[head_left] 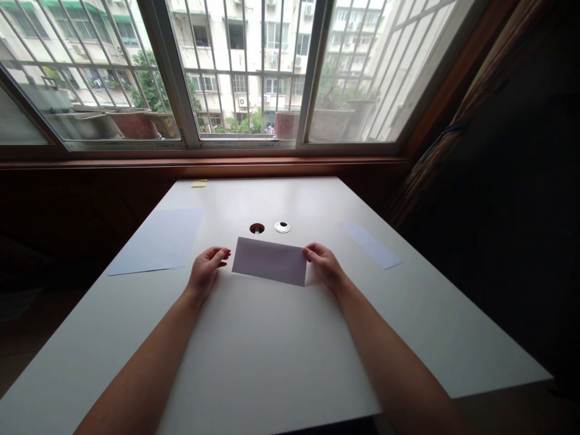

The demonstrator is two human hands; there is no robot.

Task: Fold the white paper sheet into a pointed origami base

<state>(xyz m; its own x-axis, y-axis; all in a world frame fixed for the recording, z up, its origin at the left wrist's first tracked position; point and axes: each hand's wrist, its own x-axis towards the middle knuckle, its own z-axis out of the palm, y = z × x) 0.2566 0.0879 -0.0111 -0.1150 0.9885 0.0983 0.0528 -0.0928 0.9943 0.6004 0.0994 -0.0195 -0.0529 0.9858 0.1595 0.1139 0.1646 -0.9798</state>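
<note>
A folded white sheet of paper (pixel 270 260) is raised off the white table (pixel 272 338), tilted toward me. My right hand (pixel 324 266) pinches its right edge with thumb and fingers. My left hand (pixel 206 269) hovers just left of the sheet with its fingers curled loosely and slightly apart; it does not touch the paper, and a small gap shows between fingertips and edge.
A flat white sheet (pixel 158 241) lies at the left, a narrow paper strip (pixel 370 244) at the right. Behind the folded sheet are a cable hole (pixel 257 228) and its round cap (pixel 282 227). Yellow sticky notes (pixel 199 183) sit at the far edge below the window.
</note>
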